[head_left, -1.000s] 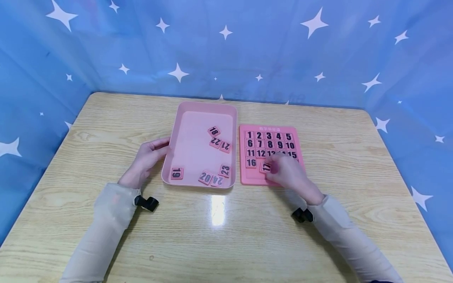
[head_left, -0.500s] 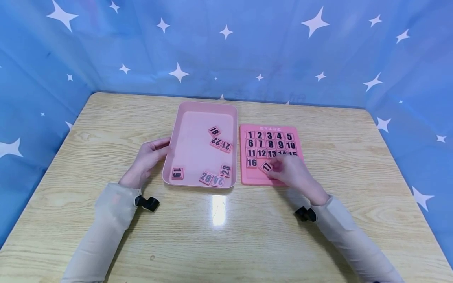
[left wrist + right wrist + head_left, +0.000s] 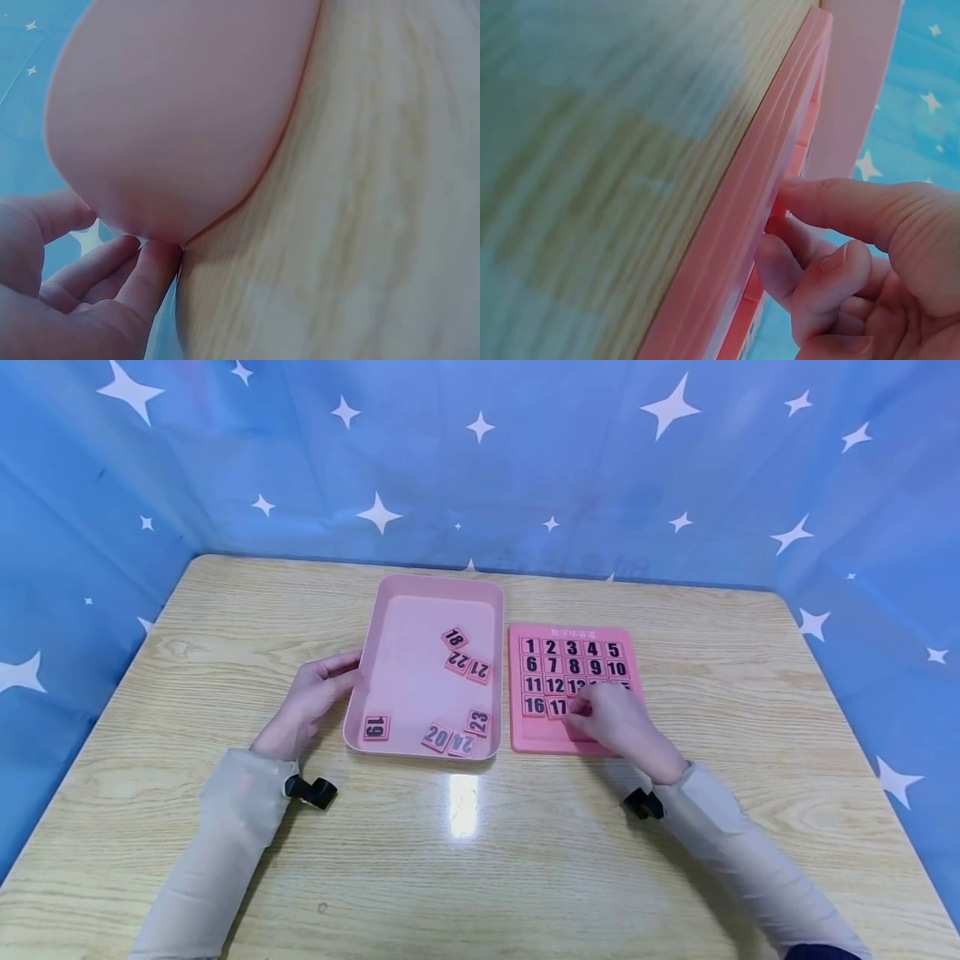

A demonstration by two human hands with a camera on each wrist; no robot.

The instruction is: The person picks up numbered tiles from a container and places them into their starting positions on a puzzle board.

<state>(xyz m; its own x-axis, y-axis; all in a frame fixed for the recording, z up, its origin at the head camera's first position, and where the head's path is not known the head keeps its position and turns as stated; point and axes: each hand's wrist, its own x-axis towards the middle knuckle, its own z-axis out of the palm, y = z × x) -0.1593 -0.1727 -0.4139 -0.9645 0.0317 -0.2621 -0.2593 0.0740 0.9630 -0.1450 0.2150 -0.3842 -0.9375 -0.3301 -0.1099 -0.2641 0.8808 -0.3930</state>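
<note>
My left hand (image 3: 311, 697) holds the left side of a pink tray (image 3: 363, 647); in the left wrist view its fingertips meet the tray's rim and lower edge. Loose numbered tiles lie in the tray, among them tile 18 (image 3: 453, 638) and tile 19 (image 3: 376, 727). To the right, a pink number puzzle board (image 3: 536, 739) carries rows of tiles. My right hand (image 3: 618, 722) pinches tile 17 (image 3: 557, 707) at its right side, beside tile 16 (image 3: 533, 704). Tile 17 sits slightly tilted. My right fingers cover part of the board's third and fourth rows.
Tray and board lie side by side on a wooden table (image 3: 450, 893), a narrow gap between them. A blue curtain with white stars (image 3: 480, 468) hangs behind the table. Tiles 20 (image 3: 436, 737), 24 (image 3: 462, 743) and 23 (image 3: 477, 722) lie near the tray's front edge.
Tile 17 has turned from lying sideways to nearly upright and shifted slightly left, close to tile 16. My left hand and the tray have stayed still.
</note>
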